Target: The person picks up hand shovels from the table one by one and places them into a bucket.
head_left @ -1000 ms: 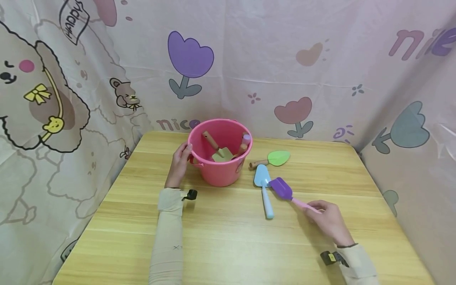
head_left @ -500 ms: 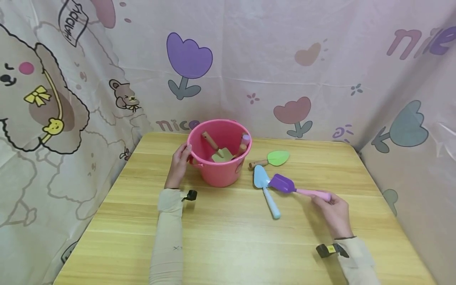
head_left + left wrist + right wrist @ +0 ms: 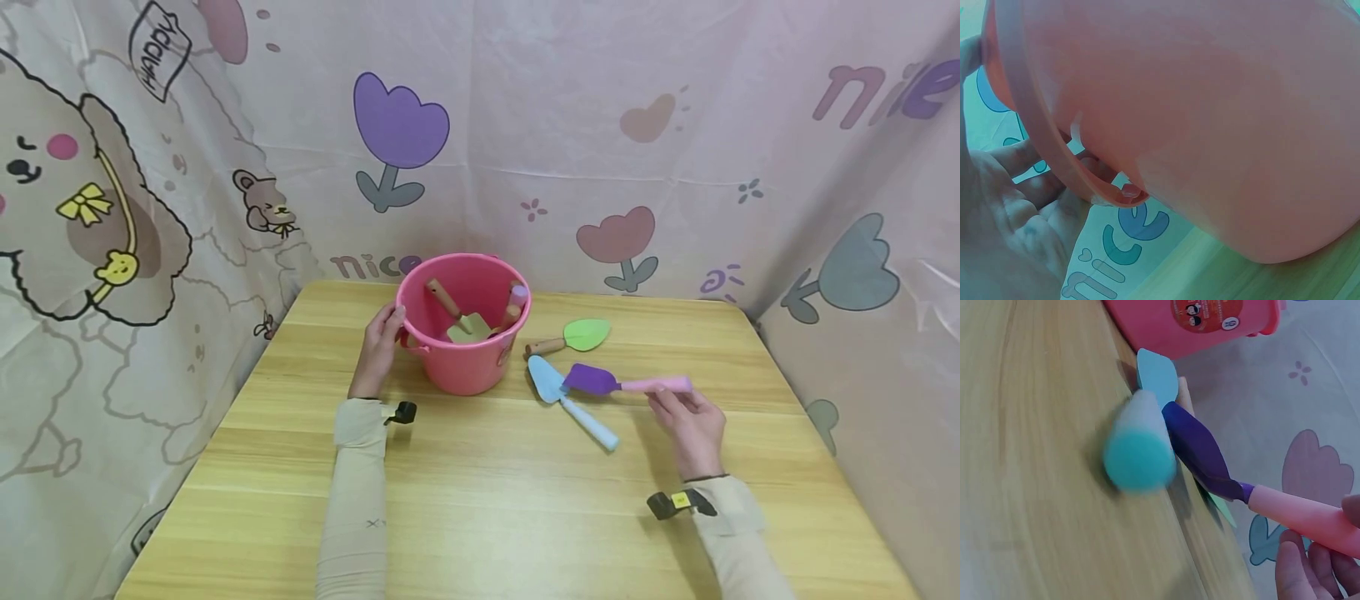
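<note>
Reads "nice" on the cloth [image 3: 510, 125], low behind the pink bucket [image 3: 461, 367] and again at upper right (last letter clipped by the edge). Spells "HAPPY" on a printed banner [image 3: 159, 52]. Shows illegible print on the bucket's round sticker [image 3: 1207, 314], an X-like mark on the left sleeve [image 3: 352, 492].

The left arm [image 3: 352, 500] reaches forward; the right fingers [image 3: 1294, 572] pinch.

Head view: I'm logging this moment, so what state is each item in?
Pink bucket: upright, rim held by the left hand.
Purple shovel: held in the right hand.
Blue trowel: lying on the table.
Green trowel: lying beside the bucket.
Olive trowel: inside the bucket.
Other tools: inside too, partly hidden.
</note>
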Tool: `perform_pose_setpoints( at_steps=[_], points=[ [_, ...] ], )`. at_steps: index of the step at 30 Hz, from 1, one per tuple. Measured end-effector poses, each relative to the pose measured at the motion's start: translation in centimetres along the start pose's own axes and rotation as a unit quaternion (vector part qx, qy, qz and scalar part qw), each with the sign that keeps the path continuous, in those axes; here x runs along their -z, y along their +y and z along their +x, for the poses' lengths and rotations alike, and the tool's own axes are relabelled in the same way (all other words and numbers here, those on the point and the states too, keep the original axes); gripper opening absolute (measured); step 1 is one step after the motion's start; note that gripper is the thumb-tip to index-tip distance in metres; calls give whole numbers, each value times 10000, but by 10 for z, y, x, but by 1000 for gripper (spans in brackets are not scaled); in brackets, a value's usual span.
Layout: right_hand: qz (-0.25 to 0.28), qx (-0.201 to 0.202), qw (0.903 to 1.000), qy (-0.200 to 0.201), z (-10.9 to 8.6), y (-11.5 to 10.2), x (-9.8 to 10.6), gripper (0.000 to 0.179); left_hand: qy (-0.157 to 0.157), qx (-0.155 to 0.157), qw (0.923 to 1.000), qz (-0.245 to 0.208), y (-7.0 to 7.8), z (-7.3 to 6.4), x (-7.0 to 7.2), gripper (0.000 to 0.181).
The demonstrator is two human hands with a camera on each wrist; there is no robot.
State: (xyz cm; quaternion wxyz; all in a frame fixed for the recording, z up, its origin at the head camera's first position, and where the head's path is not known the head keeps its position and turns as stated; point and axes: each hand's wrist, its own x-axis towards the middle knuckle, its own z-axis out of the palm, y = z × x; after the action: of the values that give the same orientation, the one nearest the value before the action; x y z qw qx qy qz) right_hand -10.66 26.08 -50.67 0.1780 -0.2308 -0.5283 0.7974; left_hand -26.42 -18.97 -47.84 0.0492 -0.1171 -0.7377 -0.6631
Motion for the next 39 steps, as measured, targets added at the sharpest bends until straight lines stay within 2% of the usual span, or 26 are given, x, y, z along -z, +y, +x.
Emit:
perform_pose_setpoints(
  at_steps=[5, 11, 17, 29, 39],
  points=[
    [175, 112, 9997, 141, 2, 1, -7, 22, -11, 8, 10000, 1, -1, 0, 0, 59],
    [459, 553, 9973, 178, 5, 1, -14, 17, -8, 30, 10000, 36, -2, 0, 1, 58],
    [477, 836, 9950, 248, 9, -1, -15, 18, 6, 99, 9999, 92, -3, 0, 1, 60],
    [513, 849, 9950, 140, 9, -11, -17, 35, 2, 53, 10000, 30, -3, 2, 1, 58],
    [634, 948, 9934, 99, 8, -25, -25, 35, 31, 76, 10000, 30, -2, 2, 1, 59]
  ],
)
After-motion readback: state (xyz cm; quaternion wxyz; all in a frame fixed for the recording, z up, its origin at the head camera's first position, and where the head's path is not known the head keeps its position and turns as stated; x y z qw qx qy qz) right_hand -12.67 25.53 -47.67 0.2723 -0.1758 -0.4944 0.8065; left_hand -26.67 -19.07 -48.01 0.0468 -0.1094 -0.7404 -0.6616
